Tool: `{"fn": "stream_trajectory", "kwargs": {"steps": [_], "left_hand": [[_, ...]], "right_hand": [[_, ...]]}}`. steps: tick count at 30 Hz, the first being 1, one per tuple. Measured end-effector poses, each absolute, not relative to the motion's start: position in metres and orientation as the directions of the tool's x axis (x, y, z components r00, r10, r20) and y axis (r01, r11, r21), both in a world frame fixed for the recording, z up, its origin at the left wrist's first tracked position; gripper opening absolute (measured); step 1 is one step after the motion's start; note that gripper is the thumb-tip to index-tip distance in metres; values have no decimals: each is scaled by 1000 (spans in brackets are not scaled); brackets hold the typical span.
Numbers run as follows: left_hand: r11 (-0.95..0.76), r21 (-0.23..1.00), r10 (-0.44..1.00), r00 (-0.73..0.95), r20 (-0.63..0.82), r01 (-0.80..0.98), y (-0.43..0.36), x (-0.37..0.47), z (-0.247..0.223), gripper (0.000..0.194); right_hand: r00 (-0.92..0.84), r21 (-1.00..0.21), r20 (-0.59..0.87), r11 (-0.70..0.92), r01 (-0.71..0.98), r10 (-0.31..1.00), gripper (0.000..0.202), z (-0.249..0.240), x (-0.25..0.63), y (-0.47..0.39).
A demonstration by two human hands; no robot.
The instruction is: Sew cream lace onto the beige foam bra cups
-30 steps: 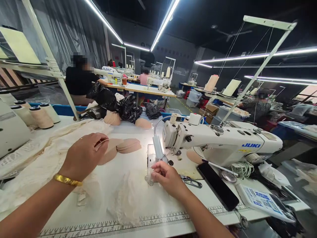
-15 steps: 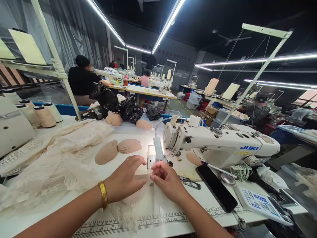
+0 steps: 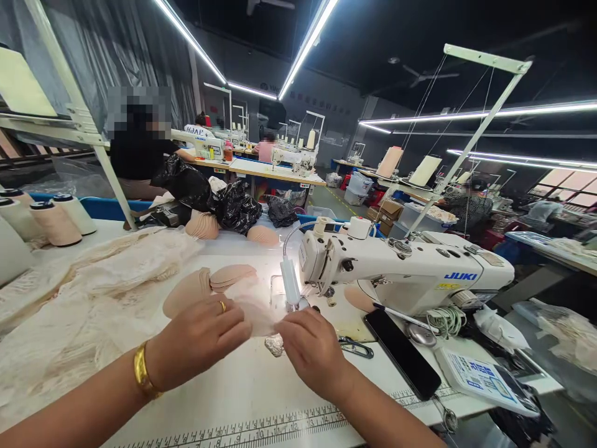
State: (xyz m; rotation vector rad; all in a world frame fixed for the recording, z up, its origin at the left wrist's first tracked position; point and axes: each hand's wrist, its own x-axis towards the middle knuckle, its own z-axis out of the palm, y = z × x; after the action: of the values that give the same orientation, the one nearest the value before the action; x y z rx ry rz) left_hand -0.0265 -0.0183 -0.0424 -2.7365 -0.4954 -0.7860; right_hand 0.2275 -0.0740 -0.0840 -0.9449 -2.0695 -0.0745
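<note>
- White table [image 3: 261,392]: ruler strip along the near edge.
- Left hand [image 3: 198,339], gold bangle and ring: fingers curled onto the near left edge of a beige fabric piece [image 3: 255,317], gripping it.
- Right hand [image 3: 310,348]: fingers bent, pinching the piece's right edge, just before the lamp [image 3: 291,283].
- Scissors [image 3: 355,347] and black phone [image 3: 402,353]: right of that hand.
- Beige cups [image 3: 209,285]: stacked beyond the hands.
- Lace heap [image 3: 84,298]: left.
- Sewing machine [image 3: 401,274]: right, behind.
- Thread cones [image 3: 56,221]: far left.

Beige cups [image 3: 212,283], cream lace [image 3: 84,305], white machine [image 3: 401,274] w/ blue logo, black phone [image 3: 402,353].
</note>
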Motion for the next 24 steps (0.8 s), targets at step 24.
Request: {"fn": "stream_trajectory", "kwargs": {"steps": [24], "left_hand": [[-892,-55,423,870,252,449,-11,38,-89,23]], "right_hand": [[-606,-200,391,706,679,693,38,-103,289,-48]]}}
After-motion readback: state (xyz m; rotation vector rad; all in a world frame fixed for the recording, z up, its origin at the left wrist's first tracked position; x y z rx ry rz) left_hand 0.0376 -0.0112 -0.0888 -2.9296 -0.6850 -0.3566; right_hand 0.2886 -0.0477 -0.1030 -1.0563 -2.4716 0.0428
